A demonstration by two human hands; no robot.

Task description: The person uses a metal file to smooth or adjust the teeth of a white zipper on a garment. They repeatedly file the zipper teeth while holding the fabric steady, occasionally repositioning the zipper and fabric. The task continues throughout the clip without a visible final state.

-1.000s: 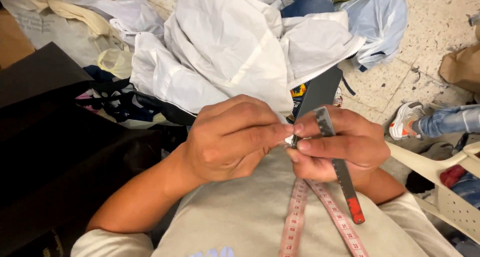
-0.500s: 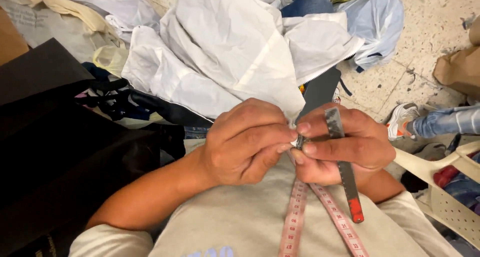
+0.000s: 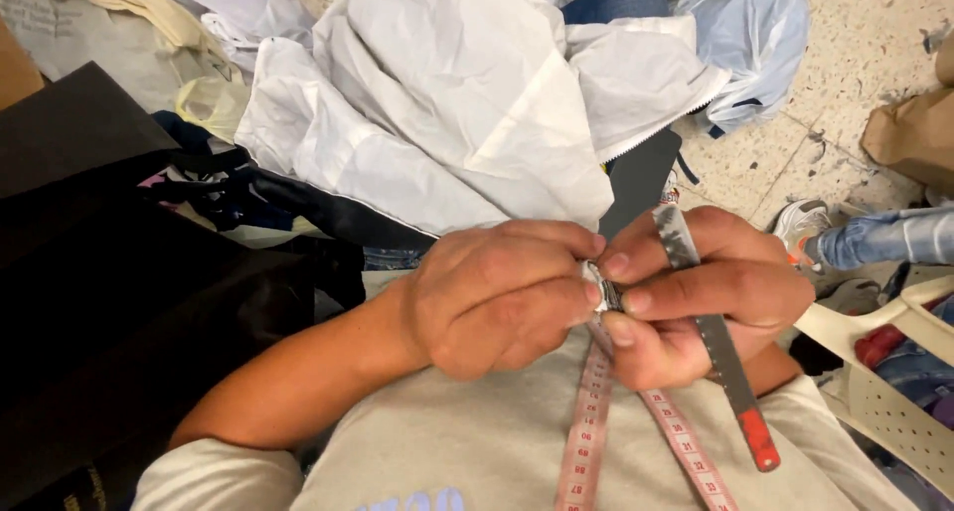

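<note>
My left hand (image 3: 497,297) and my right hand (image 3: 701,292) meet at chest height and pinch one small silvery metal piece (image 3: 601,287) between their fingertips. It is too small to tell what it is. My right hand also grips a thin grey metal tool with a red tip (image 3: 730,382), which slants down to the right. A pink measuring tape (image 3: 586,431) hangs over my beige shirt just below both hands. A white garment (image 3: 447,103) lies crumpled on the pile beyond them.
Dark fabric and a black bag (image 3: 89,272) fill the left side. Light blue clothing (image 3: 745,44) lies at the top right on a speckled floor (image 3: 855,84). Another person's shoe and jeans leg (image 3: 874,235) and a cream plastic chair (image 3: 884,372) are at the right.
Both hands have stayed joined on the small metal piece, with only slight finger movement. The view has shifted a little.
</note>
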